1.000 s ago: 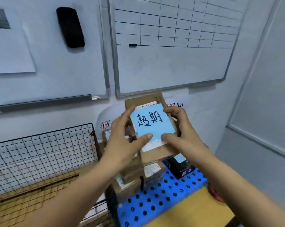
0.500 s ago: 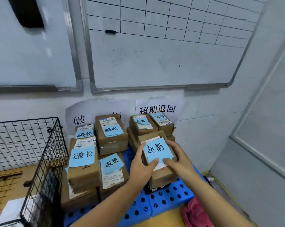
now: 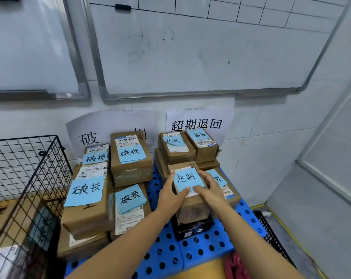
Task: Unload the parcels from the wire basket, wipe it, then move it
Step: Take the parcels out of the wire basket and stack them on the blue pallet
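Note:
A brown cardboard parcel with a blue handwritten note on top sits on a dark box on the blue pallet. My left hand grips its left side and my right hand grips its right side, thumbs on the note. The black wire basket stands at the left edge, with a parcel and papers visible through its mesh. More labelled parcels are stacked in two groups: a left stack and a back right stack.
Two whiteboards hang on the wall above paper signs. A grey wall panel closes the right side. A black crate edge and a red cloth lie by the pallet's right front corner.
The parcel has come down from chest height and now rests on the dark box on the pallet. My view has dropped and turned right, with the basket sliding to the left edge.

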